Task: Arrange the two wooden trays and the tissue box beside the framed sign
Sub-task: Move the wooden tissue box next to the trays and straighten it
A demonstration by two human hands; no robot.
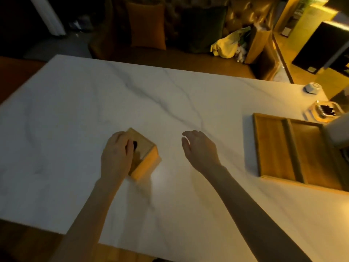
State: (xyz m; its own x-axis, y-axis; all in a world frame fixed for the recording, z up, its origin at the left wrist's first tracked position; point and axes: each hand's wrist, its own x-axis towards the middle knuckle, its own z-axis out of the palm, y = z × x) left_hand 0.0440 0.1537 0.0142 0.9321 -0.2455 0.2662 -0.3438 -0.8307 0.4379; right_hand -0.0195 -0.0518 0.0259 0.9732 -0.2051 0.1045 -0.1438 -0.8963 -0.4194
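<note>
A small square wooden tissue box (146, 157) with a dark opening on top stands near the middle of the white marble table (94, 103). My left hand (117, 154) lies over its left side and top, fingers curled on it. My right hand (200, 146) hovers to the right of the box with fingers apart, holding nothing. Two shallow wooden trays sit side by side at the right edge: the left tray (272, 146) and the right tray (317, 154), whose far corner is cut off by a pale object.
A small white faceted object (180, 87) and a glass dish with dark contents (194, 110) sit at the table's far right. A pale upright object (338, 131) stands by the trays. Beyond the table are a sofa with cushions and a yellow bag (228, 44).
</note>
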